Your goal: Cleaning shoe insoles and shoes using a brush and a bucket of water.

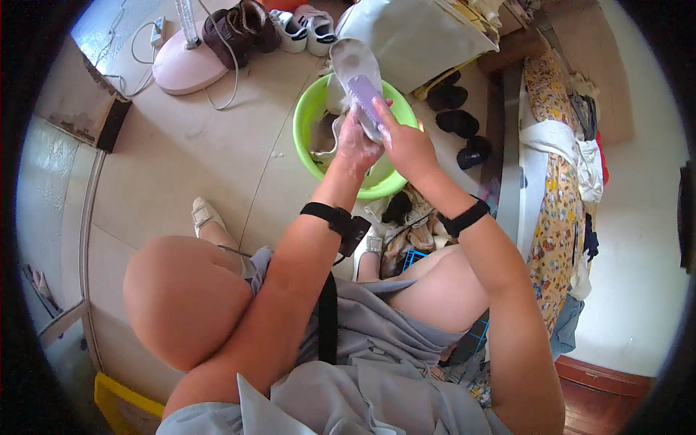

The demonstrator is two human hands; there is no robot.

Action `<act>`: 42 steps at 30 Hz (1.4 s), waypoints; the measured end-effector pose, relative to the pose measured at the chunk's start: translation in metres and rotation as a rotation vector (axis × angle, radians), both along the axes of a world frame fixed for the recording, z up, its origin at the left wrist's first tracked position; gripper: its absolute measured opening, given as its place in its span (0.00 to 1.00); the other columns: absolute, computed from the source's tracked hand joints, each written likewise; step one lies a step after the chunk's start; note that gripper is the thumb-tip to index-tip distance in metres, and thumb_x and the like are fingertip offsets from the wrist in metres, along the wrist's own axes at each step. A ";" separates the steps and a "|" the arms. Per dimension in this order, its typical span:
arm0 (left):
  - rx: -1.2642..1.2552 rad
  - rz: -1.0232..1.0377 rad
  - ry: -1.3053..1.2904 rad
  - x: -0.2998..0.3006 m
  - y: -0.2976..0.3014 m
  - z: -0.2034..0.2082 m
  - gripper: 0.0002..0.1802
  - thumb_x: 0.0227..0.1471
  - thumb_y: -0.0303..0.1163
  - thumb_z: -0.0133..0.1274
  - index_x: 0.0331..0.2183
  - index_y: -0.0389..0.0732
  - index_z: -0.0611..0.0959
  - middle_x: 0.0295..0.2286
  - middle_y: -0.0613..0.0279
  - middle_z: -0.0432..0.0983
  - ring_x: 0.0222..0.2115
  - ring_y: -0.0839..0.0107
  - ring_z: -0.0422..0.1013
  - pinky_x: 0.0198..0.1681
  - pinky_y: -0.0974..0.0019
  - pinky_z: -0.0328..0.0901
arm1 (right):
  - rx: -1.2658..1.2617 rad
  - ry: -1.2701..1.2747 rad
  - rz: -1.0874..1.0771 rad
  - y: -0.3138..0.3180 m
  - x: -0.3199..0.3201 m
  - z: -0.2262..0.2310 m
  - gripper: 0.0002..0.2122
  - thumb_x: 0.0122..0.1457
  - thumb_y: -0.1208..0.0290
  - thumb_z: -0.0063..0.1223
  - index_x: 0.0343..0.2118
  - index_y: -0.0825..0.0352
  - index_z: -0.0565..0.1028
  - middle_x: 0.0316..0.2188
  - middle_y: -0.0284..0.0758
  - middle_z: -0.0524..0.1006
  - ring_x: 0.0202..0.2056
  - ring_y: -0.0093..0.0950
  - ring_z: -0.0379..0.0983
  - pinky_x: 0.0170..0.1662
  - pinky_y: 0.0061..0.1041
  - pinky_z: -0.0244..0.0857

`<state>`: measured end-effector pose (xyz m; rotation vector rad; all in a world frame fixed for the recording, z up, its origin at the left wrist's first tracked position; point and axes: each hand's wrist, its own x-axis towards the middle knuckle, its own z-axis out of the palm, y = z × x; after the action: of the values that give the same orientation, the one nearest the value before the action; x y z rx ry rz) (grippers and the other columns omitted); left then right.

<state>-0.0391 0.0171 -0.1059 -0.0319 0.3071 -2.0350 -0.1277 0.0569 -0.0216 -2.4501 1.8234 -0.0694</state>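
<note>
A pale, worn insole [352,56] is held up over a green plastic basin [301,138]. My left hand [355,147] is closed round the insole's lower end, with wet, whitish suds on the fingers. In my right hand [411,148] is a purple scrubbing brush [362,90], pressed flat along the insole's face; its bristles are hidden. Inside the basin, a white-edged shoe [324,138] lies on the left, partly covered by my left hand and the insole.
Brown boots [241,32] and white sneakers [304,30] stand beyond the basin, near a pink round base [190,64] with a cable. A large white bag [413,43] is behind. Dark shoes [457,123] line the right, beside a bed edge with patterned cloth [554,225].
</note>
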 end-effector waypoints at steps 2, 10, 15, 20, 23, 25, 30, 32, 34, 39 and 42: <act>0.020 0.043 -0.027 -0.005 0.003 0.006 0.19 0.57 0.43 0.34 0.43 0.41 0.69 0.35 0.54 0.73 0.33 0.63 0.69 0.39 0.58 0.66 | 0.022 -0.064 -0.017 -0.002 -0.003 -0.001 0.27 0.54 0.71 0.42 0.58 0.51 0.53 0.19 0.49 0.71 0.22 0.46 0.69 0.26 0.42 0.61; -0.056 0.150 -0.127 0.032 -0.016 -0.026 0.17 0.56 0.38 0.35 0.43 0.40 0.70 0.35 0.53 0.73 0.28 0.61 0.71 0.33 0.61 0.70 | 0.144 -0.355 0.140 0.013 0.001 -0.018 0.28 0.54 0.69 0.43 0.59 0.49 0.52 0.20 0.51 0.71 0.24 0.46 0.70 0.28 0.41 0.61; -0.032 0.137 0.010 0.003 0.000 -0.019 0.18 0.56 0.39 0.36 0.45 0.41 0.69 0.37 0.54 0.72 0.32 0.63 0.71 0.37 0.60 0.68 | 0.079 -0.034 0.102 0.006 -0.003 -0.011 0.29 0.53 0.69 0.43 0.59 0.48 0.51 0.18 0.46 0.72 0.21 0.44 0.70 0.25 0.41 0.63; 0.097 -0.017 -0.084 -0.016 0.011 0.005 0.21 0.58 0.46 0.32 0.45 0.44 0.69 0.39 0.60 0.70 0.39 0.66 0.67 0.47 0.57 0.61 | 0.015 0.157 0.006 -0.011 -0.012 -0.007 0.29 0.53 0.69 0.43 0.58 0.48 0.51 0.18 0.46 0.72 0.21 0.43 0.71 0.26 0.40 0.63; 0.076 -0.114 -0.073 -0.032 0.024 0.015 0.21 0.58 0.46 0.32 0.46 0.44 0.68 0.41 0.59 0.69 0.42 0.63 0.66 0.50 0.55 0.58 | -0.030 0.042 -0.098 -0.014 -0.023 0.000 0.26 0.55 0.67 0.42 0.58 0.50 0.52 0.20 0.46 0.72 0.23 0.45 0.70 0.29 0.40 0.63; 0.074 -0.125 -0.097 -0.026 0.019 0.004 0.21 0.58 0.44 0.32 0.47 0.44 0.68 0.42 0.55 0.69 0.43 0.59 0.66 0.50 0.54 0.59 | 0.036 -0.048 -0.069 -0.007 -0.013 -0.010 0.26 0.56 0.68 0.42 0.58 0.51 0.53 0.21 0.47 0.73 0.24 0.46 0.70 0.30 0.40 0.63; -0.030 0.129 0.055 0.018 -0.004 -0.032 0.16 0.55 0.35 0.36 0.40 0.38 0.73 0.34 0.53 0.74 0.33 0.60 0.72 0.39 0.58 0.68 | 0.095 -0.528 0.143 0.012 -0.001 -0.028 0.23 0.56 0.68 0.42 0.56 0.57 0.57 0.25 0.51 0.73 0.27 0.48 0.70 0.32 0.41 0.62; 0.008 0.142 0.147 0.029 -0.012 -0.036 0.16 0.55 0.35 0.35 0.41 0.39 0.73 0.35 0.53 0.74 0.34 0.61 0.72 0.39 0.58 0.68 | 0.084 -0.558 0.198 0.013 -0.001 -0.026 0.23 0.56 0.68 0.42 0.57 0.55 0.56 0.24 0.50 0.73 0.26 0.47 0.70 0.31 0.40 0.62; 0.009 0.141 0.128 0.025 -0.007 -0.032 0.17 0.56 0.36 0.35 0.41 0.38 0.73 0.36 0.53 0.74 0.34 0.61 0.72 0.39 0.58 0.68 | 0.205 -0.352 0.104 0.015 0.005 -0.010 0.24 0.57 0.68 0.41 0.58 0.52 0.54 0.23 0.49 0.73 0.25 0.45 0.70 0.30 0.40 0.63; 0.081 0.047 0.033 0.002 0.006 -0.019 0.18 0.57 0.36 0.32 0.44 0.39 0.69 0.36 0.55 0.72 0.34 0.65 0.70 0.41 0.57 0.66 | 0.112 0.047 0.052 0.002 -0.004 -0.009 0.27 0.55 0.69 0.40 0.59 0.46 0.51 0.20 0.44 0.73 0.23 0.42 0.71 0.27 0.39 0.63; 0.061 -0.020 0.061 -0.008 0.001 -0.009 0.16 0.57 0.37 0.35 0.42 0.39 0.70 0.32 0.58 0.73 0.33 0.65 0.70 0.38 0.60 0.67 | -0.002 0.224 0.068 -0.009 -0.016 -0.012 0.29 0.54 0.68 0.40 0.59 0.44 0.49 0.19 0.42 0.73 0.21 0.40 0.71 0.24 0.39 0.63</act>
<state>-0.0467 0.0179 -0.1154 -0.0532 0.4090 -2.0463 -0.1436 0.0478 -0.0334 -2.6112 1.8179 0.2157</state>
